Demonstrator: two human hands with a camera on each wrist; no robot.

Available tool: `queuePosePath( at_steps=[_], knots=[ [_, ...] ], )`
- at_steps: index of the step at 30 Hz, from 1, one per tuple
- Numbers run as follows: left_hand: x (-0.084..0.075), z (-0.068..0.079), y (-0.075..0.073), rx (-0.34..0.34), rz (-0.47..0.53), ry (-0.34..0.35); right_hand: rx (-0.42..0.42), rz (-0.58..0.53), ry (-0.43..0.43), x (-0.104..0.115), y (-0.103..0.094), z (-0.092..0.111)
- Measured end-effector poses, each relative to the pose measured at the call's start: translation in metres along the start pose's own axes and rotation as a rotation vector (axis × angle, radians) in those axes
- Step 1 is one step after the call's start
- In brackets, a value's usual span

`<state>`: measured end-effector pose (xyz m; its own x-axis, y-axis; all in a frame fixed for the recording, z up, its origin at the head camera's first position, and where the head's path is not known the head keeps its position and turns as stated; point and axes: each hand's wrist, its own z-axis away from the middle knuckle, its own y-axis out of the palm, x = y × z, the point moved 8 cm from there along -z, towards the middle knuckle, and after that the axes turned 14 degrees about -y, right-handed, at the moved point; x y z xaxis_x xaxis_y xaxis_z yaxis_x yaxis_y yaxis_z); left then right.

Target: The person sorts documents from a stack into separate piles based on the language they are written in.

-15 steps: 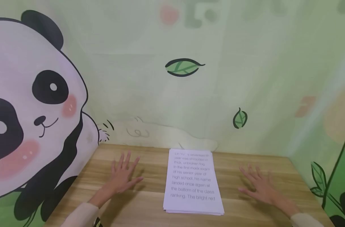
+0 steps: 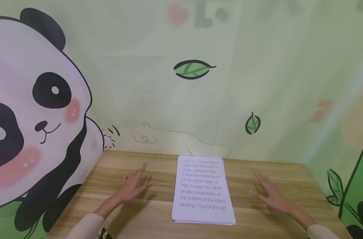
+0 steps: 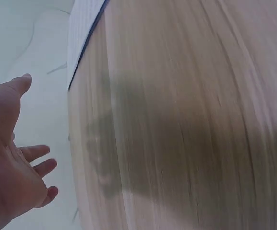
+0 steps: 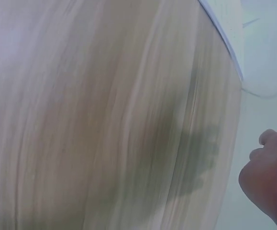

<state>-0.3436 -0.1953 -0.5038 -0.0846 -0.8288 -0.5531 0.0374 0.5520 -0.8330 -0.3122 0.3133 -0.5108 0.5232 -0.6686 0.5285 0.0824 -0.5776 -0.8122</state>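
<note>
A stack of white printed sheets (image 2: 200, 189) lies in the middle of the wooden table, with large lines of English text on top. To its left my left hand (image 2: 130, 190) hovers over the wood, thumb side up, its shadow falling apart from it. In the left wrist view this hand (image 3: 11, 167) shows the thumb stretched out and the other fingers loosely bent, holding nothing. Right of the sheets, my right hand (image 2: 273, 197) is also raised and holds nothing. The right wrist view catches only part of that hand (image 4: 270, 177), at the edge, some fingers bent.
The wooden table (image 2: 241, 212) runs back to a pale green backdrop (image 2: 139, 83) with printed leaves and a large panda (image 2: 61, 89) at the left. A small dark and yellow item (image 2: 104, 233) shows by the left sleeve.
Both hands have rolled from palm down with spread fingers to thumb side up, with fingers drawn closer together. The sheets have stayed in place.
</note>
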Motion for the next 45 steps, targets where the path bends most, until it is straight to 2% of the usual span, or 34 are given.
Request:
queuePosePath(
  at_steps=[11, 18, 22, 26, 33, 38, 45],
  knots=[
    [-0.011, -0.002, 0.008, 0.139, 0.248, -0.022, 0.013, -0.152, 0.062, 0.013, 0.005, -0.006],
    [-0.016, -0.006, 0.019, 0.179, 0.322, -0.019, 0.052, -0.315, 0.095, 0.018, 0.022, -0.012],
    [-0.021, -0.007, 0.031, 0.217, 0.34, 0.005, 0.094, -0.414, 0.049, 0.021, 0.036, -0.015],
    [-0.029, -0.007, 0.042, 0.244, 0.348, 0.022, 0.115, -0.456, -0.026, 0.026, 0.045, -0.018],
    [-0.041, -0.003, 0.062, 0.337, 0.381, 0.03, 0.141, -0.562, -0.027, 0.029, 0.064, -0.022],
    [-0.048, -0.003, 0.072, 0.36, 0.358, 0.049, 0.148, -0.544, -0.004, 0.031, 0.073, -0.026],
    [-0.055, -0.007, 0.083, 0.363, 0.298, 0.079, 0.153, -0.435, 0.005, 0.035, 0.082, -0.034]
  ],
)
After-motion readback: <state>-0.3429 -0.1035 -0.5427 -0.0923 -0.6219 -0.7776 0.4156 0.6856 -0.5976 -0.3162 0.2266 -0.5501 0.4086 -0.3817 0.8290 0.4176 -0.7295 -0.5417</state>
